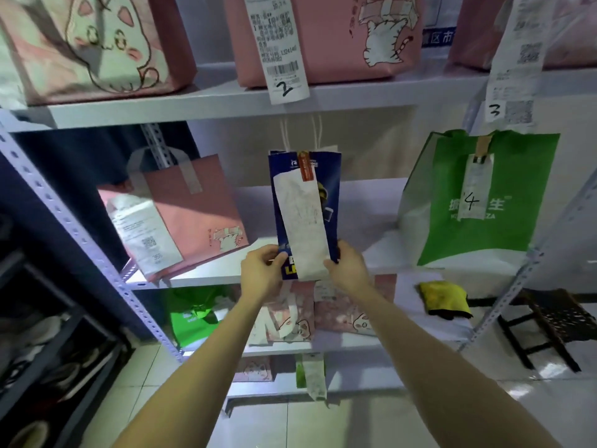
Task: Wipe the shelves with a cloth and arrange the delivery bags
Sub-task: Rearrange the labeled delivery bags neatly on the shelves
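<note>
Head view: the left hand [261,270] and right hand [347,268] each grip a bottom corner of the blue bag [329,166]. The bag is at the front edge of the middle shelf [206,273], between the pink bag [200,215] and green bag [504,234]. Whether it rests there cannot be told. It lies directly ahead, equally near both hands, with its long axis vertical, handles up and receipt [303,221] facing the person.

Tall blue paper bag [326,202]: glossy, smooth. Long white paper receipt [303,221]: creased. Square green non-woven cloth bag [504,227]: matt. Grey painted-metal shelf board [200,276]: smooth. Folded yellow cloth [444,299]: nappy. Pale floor tiles [274,425]: glossy.
</note>
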A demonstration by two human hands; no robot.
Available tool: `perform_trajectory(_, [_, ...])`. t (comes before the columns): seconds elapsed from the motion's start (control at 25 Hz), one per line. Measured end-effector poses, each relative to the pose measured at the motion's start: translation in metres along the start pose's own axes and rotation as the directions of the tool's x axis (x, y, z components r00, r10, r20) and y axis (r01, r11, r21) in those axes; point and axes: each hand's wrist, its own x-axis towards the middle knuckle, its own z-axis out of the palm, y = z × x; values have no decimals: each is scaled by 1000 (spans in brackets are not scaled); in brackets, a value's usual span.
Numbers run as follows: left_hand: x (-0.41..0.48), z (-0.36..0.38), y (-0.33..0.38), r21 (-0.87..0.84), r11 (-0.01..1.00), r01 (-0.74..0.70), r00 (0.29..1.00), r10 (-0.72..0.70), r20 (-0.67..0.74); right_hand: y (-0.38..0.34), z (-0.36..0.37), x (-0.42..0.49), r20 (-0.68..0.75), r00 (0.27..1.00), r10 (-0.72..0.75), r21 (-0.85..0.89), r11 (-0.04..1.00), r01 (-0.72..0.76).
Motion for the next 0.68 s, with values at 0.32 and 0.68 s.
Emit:
perform_trajectory(0.32, [8,-20,-11,125,989,-80,993,68,94,-35,13,-53,-563,816,-129,63,978,198])
perform_trajectory(0.68, [15,-191,-94,131,991,3,903,53,-426,-162,121,-22,-291,877,-383,105,898,427])
